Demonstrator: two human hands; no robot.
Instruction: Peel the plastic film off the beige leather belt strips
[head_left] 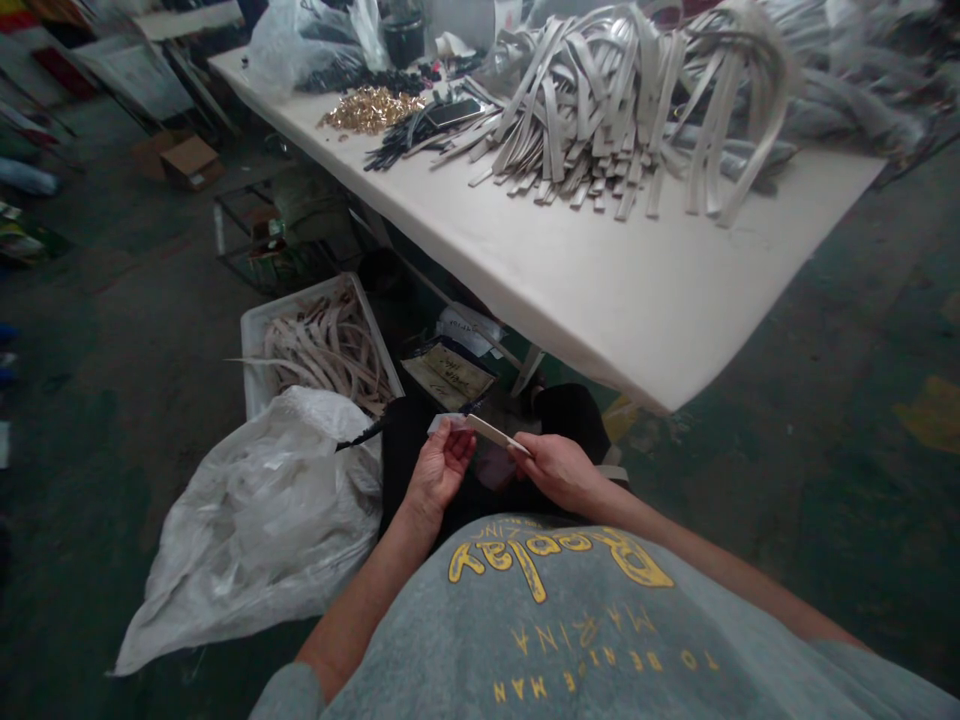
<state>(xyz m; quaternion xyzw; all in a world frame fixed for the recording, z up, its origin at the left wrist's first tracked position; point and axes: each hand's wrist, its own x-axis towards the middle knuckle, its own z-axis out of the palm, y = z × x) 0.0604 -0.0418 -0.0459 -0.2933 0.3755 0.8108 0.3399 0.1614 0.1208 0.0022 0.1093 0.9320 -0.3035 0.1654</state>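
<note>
Currently, my left hand [442, 468] pinches a small whitish piece [438, 425] while my right hand [556, 468] grips a pale strip [495, 433], near the bench [585, 290].

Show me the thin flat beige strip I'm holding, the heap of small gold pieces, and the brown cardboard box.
Thin flat beige strip [496, 433]: head view, middle of its length.
Heap of small gold pieces [371, 110]: head view, its middle.
Brown cardboard box [192, 163]: head view, its body.

A white-topped table [570, 260] bore a large heap of pale straps [592, 110], with dark straps [409, 138], a pile of small gold pieces [371, 108] and a clear plastic bag [304, 45] toward its far left end.
</note>
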